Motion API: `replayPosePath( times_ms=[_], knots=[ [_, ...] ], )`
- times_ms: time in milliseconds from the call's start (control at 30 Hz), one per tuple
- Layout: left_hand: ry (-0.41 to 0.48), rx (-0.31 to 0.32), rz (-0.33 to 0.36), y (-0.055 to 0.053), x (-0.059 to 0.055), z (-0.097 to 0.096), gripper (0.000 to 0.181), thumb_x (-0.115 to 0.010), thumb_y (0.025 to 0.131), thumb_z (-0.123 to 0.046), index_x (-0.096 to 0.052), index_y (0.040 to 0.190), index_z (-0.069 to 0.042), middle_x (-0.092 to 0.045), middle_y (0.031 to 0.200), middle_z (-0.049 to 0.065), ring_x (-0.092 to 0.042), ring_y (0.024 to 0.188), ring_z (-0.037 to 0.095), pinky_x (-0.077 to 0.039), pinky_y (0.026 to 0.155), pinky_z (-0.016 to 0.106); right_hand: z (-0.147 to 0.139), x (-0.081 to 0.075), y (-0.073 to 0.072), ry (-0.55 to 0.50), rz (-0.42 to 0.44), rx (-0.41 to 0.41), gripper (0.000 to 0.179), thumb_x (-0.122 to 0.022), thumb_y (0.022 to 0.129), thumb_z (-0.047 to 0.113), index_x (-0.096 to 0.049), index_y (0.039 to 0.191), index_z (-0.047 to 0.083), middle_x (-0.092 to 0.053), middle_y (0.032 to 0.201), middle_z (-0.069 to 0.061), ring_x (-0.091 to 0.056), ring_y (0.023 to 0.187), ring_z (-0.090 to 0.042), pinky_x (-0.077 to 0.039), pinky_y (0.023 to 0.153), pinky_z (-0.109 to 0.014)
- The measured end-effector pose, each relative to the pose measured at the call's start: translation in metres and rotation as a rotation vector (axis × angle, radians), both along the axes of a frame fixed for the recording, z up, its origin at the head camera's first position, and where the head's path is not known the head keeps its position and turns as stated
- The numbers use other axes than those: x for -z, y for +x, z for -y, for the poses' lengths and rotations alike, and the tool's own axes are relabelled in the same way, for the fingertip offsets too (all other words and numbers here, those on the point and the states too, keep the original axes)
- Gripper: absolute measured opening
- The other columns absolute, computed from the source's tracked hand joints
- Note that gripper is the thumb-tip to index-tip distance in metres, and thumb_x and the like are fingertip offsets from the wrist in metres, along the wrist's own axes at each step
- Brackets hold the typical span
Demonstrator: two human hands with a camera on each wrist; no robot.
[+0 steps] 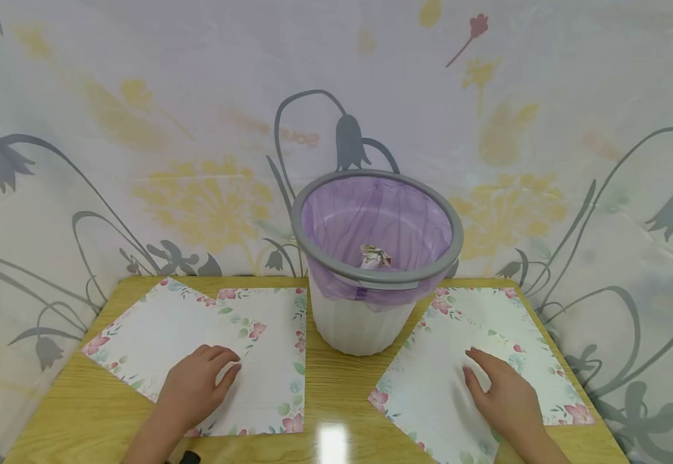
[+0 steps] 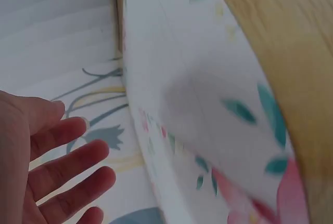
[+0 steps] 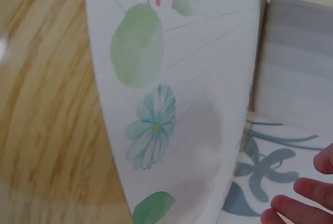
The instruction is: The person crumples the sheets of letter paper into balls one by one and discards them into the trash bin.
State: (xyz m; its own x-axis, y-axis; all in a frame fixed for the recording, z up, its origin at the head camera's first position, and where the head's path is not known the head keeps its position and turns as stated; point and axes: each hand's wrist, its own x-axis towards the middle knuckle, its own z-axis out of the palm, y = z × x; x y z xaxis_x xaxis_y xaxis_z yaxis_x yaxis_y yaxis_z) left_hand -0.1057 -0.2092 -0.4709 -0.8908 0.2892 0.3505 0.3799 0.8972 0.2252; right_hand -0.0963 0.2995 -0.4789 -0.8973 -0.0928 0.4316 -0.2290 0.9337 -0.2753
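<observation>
My left hand point(image 1: 199, 385) is over the left pair of flower-bordered paper sheets point(image 1: 165, 335), its fingers loosely bent and holding nothing. In the left wrist view its fingers point(image 2: 78, 177) are spread apart. On the other side my right hand point(image 1: 503, 394) hovers over the right pair of overlapping sheets point(image 1: 429, 380), fingers relaxed, nothing in its grasp. Between and beyond the hands stands a white trash bin point(image 1: 359, 325) with a grey rim, lined with a purple bag point(image 1: 336, 219). A crumpled silvery wrapper or paper point(image 1: 374, 256) lies inside it.
Everything rests on a wood-grain table point(image 1: 336, 393). Behind the table hangs a pale cloth point(image 1: 214, 77) printed with grey and yellow flowers. A small black object point(image 1: 190, 457) shows at the bottom edge beside the left forearm.
</observation>
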Motion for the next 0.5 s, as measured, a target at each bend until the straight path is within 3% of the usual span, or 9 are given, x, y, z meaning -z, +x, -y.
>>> replayPosePath(
  times_ms=[67,133,200,267,367,433,500],
  knots=[
    [0.046,-0.016,0.025,0.0,0.004,-0.005,0.005,-0.079,0.087,-0.021,-0.074,0.09,-0.022,-0.07,0.092,-0.01,-0.064,0.082,0.013,-0.054,0.063,0.032,-0.003,0.002,0.0,-0.033,0.014,0.031,0.029,-0.074,0.086,0.016,-0.074,0.114,0.008,-0.073,0.102,-0.013,-0.067,0.07,-0.028,-0.052,0.055,-0.045],
    [0.091,-0.028,0.07,0.0,0.008,-0.011,0.003,-0.077,0.089,-0.024,-0.075,0.089,-0.023,-0.068,0.088,-0.014,-0.063,0.078,0.01,-0.052,0.06,0.029,-0.008,0.004,0.0,-0.069,0.037,0.055,0.025,-0.073,0.087,0.015,-0.075,0.112,0.009,-0.071,0.08,-0.008,-0.052,0.049,-0.019,-0.043,0.045,-0.036],
    [0.134,-0.033,0.129,-0.001,0.014,-0.018,0.005,-0.074,0.091,-0.029,-0.075,0.09,-0.024,-0.066,0.086,-0.018,-0.062,0.076,0.006,-0.051,0.062,0.028,-0.012,0.005,0.0,-0.105,0.057,0.073,0.021,-0.072,0.089,0.014,-0.076,0.109,0.009,-0.06,0.063,-0.001,-0.047,0.048,-0.015,-0.037,0.044,-0.03],
    [0.19,-0.021,0.183,-0.001,0.018,-0.025,0.005,-0.073,0.093,-0.029,-0.075,0.091,-0.025,-0.065,0.085,-0.02,-0.061,0.076,0.003,-0.051,0.063,0.027,-0.016,0.006,-0.002,-0.149,0.083,0.088,0.018,-0.07,0.091,0.013,-0.076,0.107,0.009,-0.06,0.061,0.001,-0.051,0.051,-0.015,-0.042,0.048,-0.029],
    [0.287,0.026,0.242,-0.002,0.023,-0.036,0.006,-0.07,0.095,-0.027,-0.075,0.094,-0.024,-0.064,0.084,-0.022,-0.058,0.075,-0.001,-0.051,0.066,0.027,-0.023,0.004,-0.005,-0.223,0.132,0.106,0.016,-0.066,0.095,0.014,-0.076,0.105,0.007,-0.072,0.078,-0.006,-0.067,0.067,-0.022,-0.053,0.056,-0.033],
    [0.359,0.063,0.276,-0.004,0.026,-0.044,0.006,-0.069,0.095,-0.025,-0.075,0.095,-0.023,-0.064,0.084,-0.022,-0.057,0.075,-0.002,-0.051,0.068,0.026,-0.028,0.004,-0.008,-0.257,0.162,0.119,0.017,-0.063,0.097,0.015,-0.076,0.103,0.007,-0.075,0.091,-0.01,-0.069,0.067,-0.021,-0.055,0.06,-0.032],
    [0.424,0.105,0.32,-0.007,0.029,-0.052,0.007,-0.068,0.096,-0.023,-0.074,0.097,-0.021,-0.065,0.083,-0.021,-0.057,0.075,-0.002,-0.052,0.07,0.026,-0.034,0.004,-0.01,-0.286,0.18,0.128,0.018,-0.062,0.098,0.017,-0.076,0.103,0.007,-0.075,0.091,-0.011,-0.071,0.068,-0.021,-0.054,0.057,-0.028]
  ],
)
